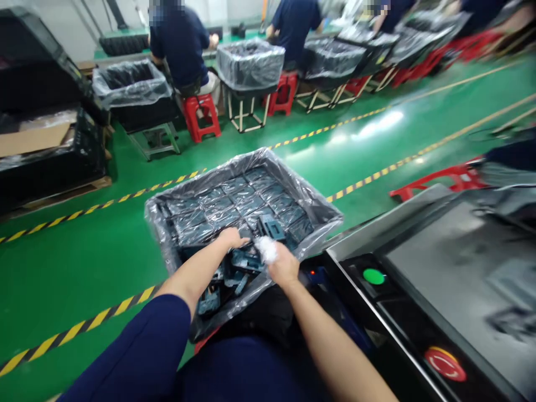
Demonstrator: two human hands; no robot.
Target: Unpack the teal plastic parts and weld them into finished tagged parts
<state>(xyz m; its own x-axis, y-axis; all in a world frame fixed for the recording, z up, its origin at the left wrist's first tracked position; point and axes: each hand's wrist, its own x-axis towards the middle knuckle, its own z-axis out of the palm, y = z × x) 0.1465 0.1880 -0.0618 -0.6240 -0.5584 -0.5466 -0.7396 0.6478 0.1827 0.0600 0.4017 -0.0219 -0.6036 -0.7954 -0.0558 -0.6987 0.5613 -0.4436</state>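
In front of me a crate (161,215) lined with clear plastic film holds rows of dark blue-green plastic parts (221,215) under or between film. Loose dark plastic parts (247,261) lie jumbled at its near side. My right hand (285,267) is closed on a crumpled white wad (267,249), cloth or paper, above the crate's near right part. Just beyond it rests a squarish blue-green plastic part (271,227). My left hand (231,238) reaches over the crate's middle with its fingers curled at a dark piece; what they grip is blurred.
To my right stands a machine with a green button (374,276) and a red emergency stop (445,364). A red stool (439,178) lies beyond it. Across the green floor, people sit at a bench beside film-lined crates (251,67). Black bins (50,151) stand at left.
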